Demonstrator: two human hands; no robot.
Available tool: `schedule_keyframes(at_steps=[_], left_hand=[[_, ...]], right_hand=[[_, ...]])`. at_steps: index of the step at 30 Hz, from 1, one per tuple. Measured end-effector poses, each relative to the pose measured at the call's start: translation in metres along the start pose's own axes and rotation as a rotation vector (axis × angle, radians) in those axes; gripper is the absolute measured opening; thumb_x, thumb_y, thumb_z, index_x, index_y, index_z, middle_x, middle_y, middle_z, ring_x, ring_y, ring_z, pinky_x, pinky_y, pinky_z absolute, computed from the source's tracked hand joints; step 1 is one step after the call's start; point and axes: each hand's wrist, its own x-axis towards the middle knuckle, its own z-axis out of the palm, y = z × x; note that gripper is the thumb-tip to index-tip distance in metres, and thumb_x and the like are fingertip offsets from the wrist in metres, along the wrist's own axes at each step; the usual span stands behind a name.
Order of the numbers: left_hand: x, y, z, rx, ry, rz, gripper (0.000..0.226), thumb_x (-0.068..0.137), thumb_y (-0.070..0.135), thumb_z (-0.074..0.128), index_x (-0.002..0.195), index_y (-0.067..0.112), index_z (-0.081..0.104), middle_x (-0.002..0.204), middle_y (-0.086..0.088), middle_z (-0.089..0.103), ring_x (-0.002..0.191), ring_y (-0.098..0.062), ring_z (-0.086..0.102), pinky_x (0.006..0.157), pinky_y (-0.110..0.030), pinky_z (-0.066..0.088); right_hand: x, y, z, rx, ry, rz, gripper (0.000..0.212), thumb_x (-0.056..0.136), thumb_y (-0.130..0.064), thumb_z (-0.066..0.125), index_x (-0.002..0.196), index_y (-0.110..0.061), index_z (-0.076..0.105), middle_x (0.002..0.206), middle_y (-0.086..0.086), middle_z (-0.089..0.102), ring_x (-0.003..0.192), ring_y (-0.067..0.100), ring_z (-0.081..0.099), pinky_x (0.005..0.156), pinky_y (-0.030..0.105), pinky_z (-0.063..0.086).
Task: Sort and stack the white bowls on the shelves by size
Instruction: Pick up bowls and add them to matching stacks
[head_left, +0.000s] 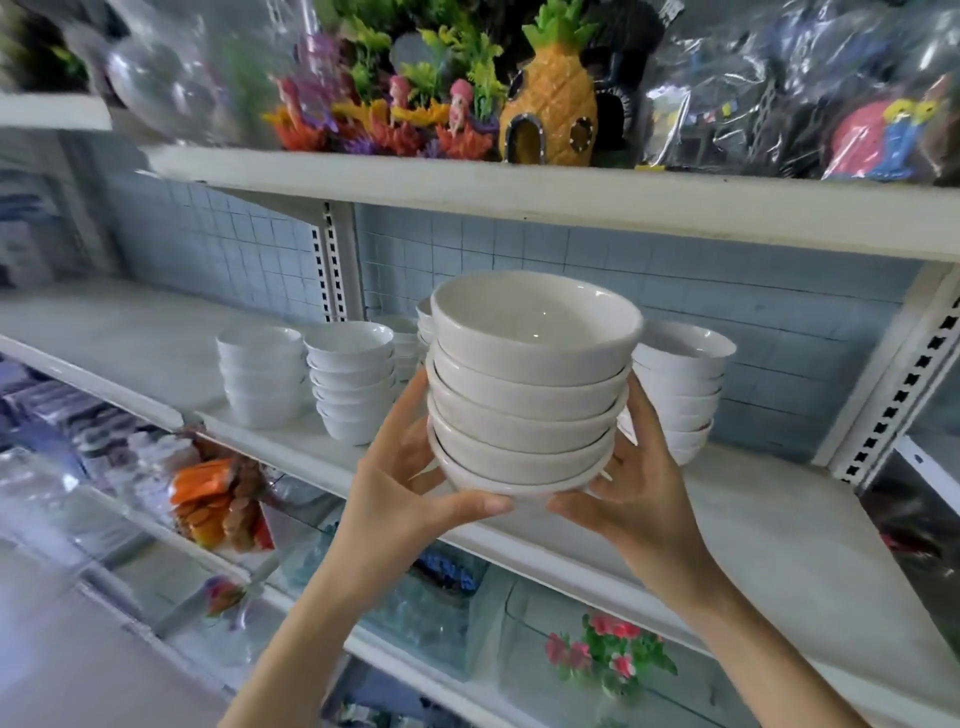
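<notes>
**As both hands clamp it, bowl stack is up in front of the middle shelf**

While I watch the head feed, near to far:

- Left hand (410, 483) and right hand (639, 483) are apart, one on each side of the stack (524, 395). Fingers run up its sides and the thumbs are hooked under the bottom bowl. The thumb tips are close but not touching.
- The stack is several white bowls, nested, upright, mouths up. It is carried by the hands. I can't tell whether the base touches anything else.
- Lower shelf, under the arms: red flowers (608, 649) at right, an orange packet (208, 499) at left. The rest is blurred.
- Middle shelf (779, 519) is white and sits just behind the stack.
- On that shelf are more white bowl piles. Left pile (260, 374) and second pile (350, 384) stand just beside each other. The right pile (680, 384) is partly hidden behind my right fingers. The back piles (402, 343) are mostly hidden by the stack, so I can't count them.
- Behind them is a blue grid back panel (727, 312).
- Top shelf (519, 192) holds a pineapple house (550, 98), mermaid figures (457, 114) at its left, and plastic bags (779, 88) at its right.
</notes>
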Motion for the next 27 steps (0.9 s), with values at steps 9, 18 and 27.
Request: schedule_keyframes(at_steps=[9,18,27], left_hand=[[0.004,0.012,-0.088,0.001,0.097,0.042,0.102,0.035,0.054,0.091,0.126,0.061,0.044,0.12,0.009,0.067,0.113,-0.013,0.062,0.095,-0.037,0.052],[0.007,0.017,-0.185,0.007,0.129,0.054,0.112,0.038,0.049,0.091,0.138,0.045,0.041,0.12,0.004,0.068,0.11,-0.016,0.064,0.09,-0.035,0.054],[0.029,0.009,-0.258,-0.038,0.21,0.038,0.116,0.031,0.051,0.092,0.136,0.042,0.044,0.115,0.0,0.07,0.106,-0.02,0.067,0.087,-0.04,0.056]], right_hand=[[0.034,0.002,0.093,0.056,0.009,-0.045,0.112,0.053,-0.046,0.085,0.144,-0.038,0.021,0.132,-0.013,0.056,0.122,0.01,0.053,0.093,0.028,0.05],[0.061,0.008,0.2,0.096,0.092,-0.137,0.102,0.058,-0.048,0.08,0.143,-0.032,0.027,0.131,-0.022,0.054,0.121,0.002,0.052,0.087,0.016,0.048],[0.113,0.03,0.266,0.136,0.049,-0.098,0.102,0.052,-0.052,0.085,0.138,-0.042,0.032,0.133,-0.012,0.055,0.123,0.008,0.052,0.091,0.026,0.05]])
